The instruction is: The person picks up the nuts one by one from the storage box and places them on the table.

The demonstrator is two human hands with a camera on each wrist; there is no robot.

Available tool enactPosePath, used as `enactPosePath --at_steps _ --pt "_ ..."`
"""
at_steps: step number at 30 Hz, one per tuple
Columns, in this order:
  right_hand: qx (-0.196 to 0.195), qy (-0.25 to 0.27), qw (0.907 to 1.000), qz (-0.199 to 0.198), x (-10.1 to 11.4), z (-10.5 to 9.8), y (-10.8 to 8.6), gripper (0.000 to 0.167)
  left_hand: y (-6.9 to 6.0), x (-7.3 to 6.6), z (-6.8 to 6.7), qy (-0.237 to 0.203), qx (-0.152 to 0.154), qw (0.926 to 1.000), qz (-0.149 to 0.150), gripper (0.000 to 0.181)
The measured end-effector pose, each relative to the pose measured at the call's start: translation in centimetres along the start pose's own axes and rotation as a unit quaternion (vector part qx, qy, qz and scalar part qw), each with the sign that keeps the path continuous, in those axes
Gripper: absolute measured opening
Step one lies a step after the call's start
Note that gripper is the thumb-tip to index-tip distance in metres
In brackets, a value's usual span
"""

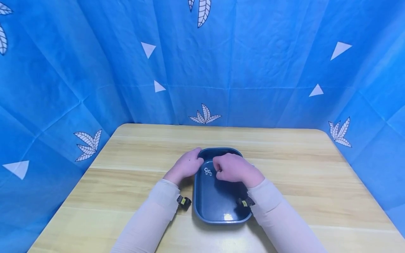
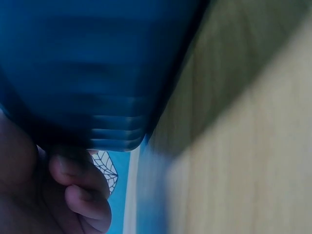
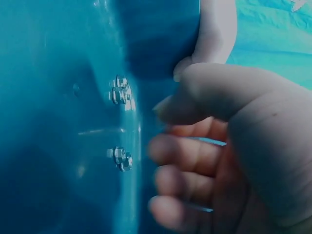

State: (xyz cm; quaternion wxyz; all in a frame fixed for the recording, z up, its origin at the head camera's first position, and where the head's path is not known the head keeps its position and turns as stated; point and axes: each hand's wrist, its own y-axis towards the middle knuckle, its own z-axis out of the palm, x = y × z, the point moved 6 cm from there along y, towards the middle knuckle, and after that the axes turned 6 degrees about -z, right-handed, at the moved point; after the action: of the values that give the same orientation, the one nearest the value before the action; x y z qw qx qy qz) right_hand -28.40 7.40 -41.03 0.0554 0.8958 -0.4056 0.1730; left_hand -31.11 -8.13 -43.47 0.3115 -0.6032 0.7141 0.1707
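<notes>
A dark blue tray (image 1: 218,207) lies on the table. My left hand (image 1: 187,163) grips its far left corner, thumb over the rim; the left wrist view shows curled fingers (image 2: 83,187) against the outer wall. Several small metal nuts (image 1: 207,171) sit together on the tray floor near the left wall. Just right of them, over the tray, is my right hand (image 1: 235,168) with bent fingers, thumb and forefinger close together. Up close, shiny flanged nuts (image 3: 119,92) appear beside its thumb. Whether a nut is between those fingertips is hidden.
The wooden table (image 1: 142,154) extends around the tray on all sides. A blue cloth (image 1: 253,70) with white leaf and triangle prints hangs behind and beside it. Small cameras (image 1: 184,202) are strapped at both wrists.
</notes>
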Motion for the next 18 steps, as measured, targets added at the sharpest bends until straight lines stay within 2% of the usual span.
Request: enactPosePath --at_steps 5,12,18 --pt "-0.029 0.003 0.9995 -0.011 0.3 -0.8 0.0 0.012 0.1 0.0 0.1 -0.001 -0.002 1.0 0.009 0.028" --pt "-0.07 0.001 0.9973 -0.021 0.7 -1.9 -0.4 0.013 0.2 0.1 0.2 -0.009 0.004 0.9999 0.009 0.031" --pt "-0.081 -0.001 0.9964 -0.024 1.0 -2.5 -0.7 0.012 0.2 0.1 0.0 -0.015 0.002 0.9999 0.007 0.033"
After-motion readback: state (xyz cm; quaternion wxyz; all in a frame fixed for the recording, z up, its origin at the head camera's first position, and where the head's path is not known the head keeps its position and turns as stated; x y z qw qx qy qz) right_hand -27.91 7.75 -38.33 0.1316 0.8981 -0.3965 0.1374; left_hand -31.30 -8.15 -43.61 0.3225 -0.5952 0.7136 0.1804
